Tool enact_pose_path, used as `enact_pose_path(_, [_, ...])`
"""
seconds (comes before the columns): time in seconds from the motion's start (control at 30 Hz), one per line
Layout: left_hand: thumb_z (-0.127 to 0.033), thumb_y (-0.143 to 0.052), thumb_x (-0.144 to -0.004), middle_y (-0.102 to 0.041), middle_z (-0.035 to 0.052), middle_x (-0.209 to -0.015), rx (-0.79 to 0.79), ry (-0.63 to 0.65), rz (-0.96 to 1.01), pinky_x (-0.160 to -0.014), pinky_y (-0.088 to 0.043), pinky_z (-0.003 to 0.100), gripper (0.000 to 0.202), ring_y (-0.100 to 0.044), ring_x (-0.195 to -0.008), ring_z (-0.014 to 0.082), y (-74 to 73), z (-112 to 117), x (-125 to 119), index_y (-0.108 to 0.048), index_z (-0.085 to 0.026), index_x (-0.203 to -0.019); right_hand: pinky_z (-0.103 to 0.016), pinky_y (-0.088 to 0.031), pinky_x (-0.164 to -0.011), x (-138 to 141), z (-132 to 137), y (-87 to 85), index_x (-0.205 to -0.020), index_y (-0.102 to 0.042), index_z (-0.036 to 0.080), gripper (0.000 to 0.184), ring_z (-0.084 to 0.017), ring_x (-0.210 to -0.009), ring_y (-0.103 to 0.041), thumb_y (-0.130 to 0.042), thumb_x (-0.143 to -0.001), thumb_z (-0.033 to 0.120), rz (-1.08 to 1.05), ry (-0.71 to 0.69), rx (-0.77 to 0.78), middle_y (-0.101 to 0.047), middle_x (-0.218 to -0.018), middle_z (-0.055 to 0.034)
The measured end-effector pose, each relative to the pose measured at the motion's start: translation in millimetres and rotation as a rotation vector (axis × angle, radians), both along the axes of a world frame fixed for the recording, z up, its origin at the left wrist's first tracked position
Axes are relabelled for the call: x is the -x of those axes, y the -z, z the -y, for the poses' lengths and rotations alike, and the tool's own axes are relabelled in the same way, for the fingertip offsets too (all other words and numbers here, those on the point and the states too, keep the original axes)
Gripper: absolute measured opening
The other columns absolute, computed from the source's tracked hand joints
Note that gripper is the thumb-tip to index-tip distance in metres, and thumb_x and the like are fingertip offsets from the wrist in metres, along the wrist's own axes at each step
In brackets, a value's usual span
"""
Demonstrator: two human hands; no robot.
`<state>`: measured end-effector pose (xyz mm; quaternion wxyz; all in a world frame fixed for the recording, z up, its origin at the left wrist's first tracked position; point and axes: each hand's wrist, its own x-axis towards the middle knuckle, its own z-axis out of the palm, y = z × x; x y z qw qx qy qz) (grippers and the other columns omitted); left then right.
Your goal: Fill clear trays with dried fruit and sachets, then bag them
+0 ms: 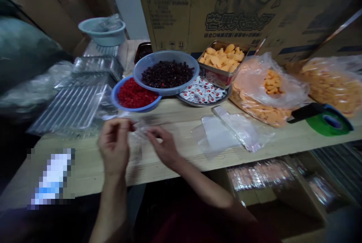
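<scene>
Over the front of the wooden table, a small clear plastic bag (139,129) stretches between my two hands. My left hand (115,143) pinches its left side, with the fingers curled; a dark red spot shows at the fingertips, too blurred to name. My right hand (164,145) has thumb and forefinger closed on the bag's right side. Just behind them stands a blue bowl of red pieces (135,95). A larger pale blue bowl of dark cubes (167,75) overlaps it. Small printed sachets (204,91) fill a round tray to the right.
Clear plastic trays (76,103) are stacked at left, near a pixelated flat object (53,177). Rightward are a tin of orange pieces (220,62), bags of orange pieces (263,96), flat plastic bags (226,129) and a green tape dispenser (325,122). A carton (271,209) with packets sits below.
</scene>
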<state>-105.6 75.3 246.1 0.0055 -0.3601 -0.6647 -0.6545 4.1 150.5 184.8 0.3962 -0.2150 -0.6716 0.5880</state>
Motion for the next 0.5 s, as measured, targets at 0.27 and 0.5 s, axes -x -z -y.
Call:
enact_pose_path(0.27, [-0.041, -0.071, -0.086, -0.057, 0.009, -0.131, 0.207, 0.075, -0.054, -0.096, -0.049, 0.037, 0.044, -0.055, -0.12, 0.0228, 33.0, -27.8, -37.6, -0.058, -0.025, -0.125, -0.034, -0.058, -0.086, -159.9, -34.8, 32.6, -0.096, -0.066, 0.018, 0.036, -0.02, -0.087, -0.074, -0.076, -0.084, 0.051, -0.029, 0.099, 0.698, -0.076, -0.098, -0.008])
enact_pose_path(0.5, [-0.063, -0.046, -0.096, -0.054, 0.0099, -0.145, 0.22, 0.427, 0.589, -0.103, -0.05, 0.043, 0.052, -0.054, -0.131, 0.0259, 53.3, -30.6, -51.4, -0.054, -0.028, -0.133, -0.043, -0.051, -0.105, -194.6, -27.8, 20.2, -0.122, -0.068, 0.024, 0.027, -0.023, -0.116, -0.066, -0.057, -0.1, 0.035, 0.154, 0.188, 0.072, -0.07, -0.122, -0.0094])
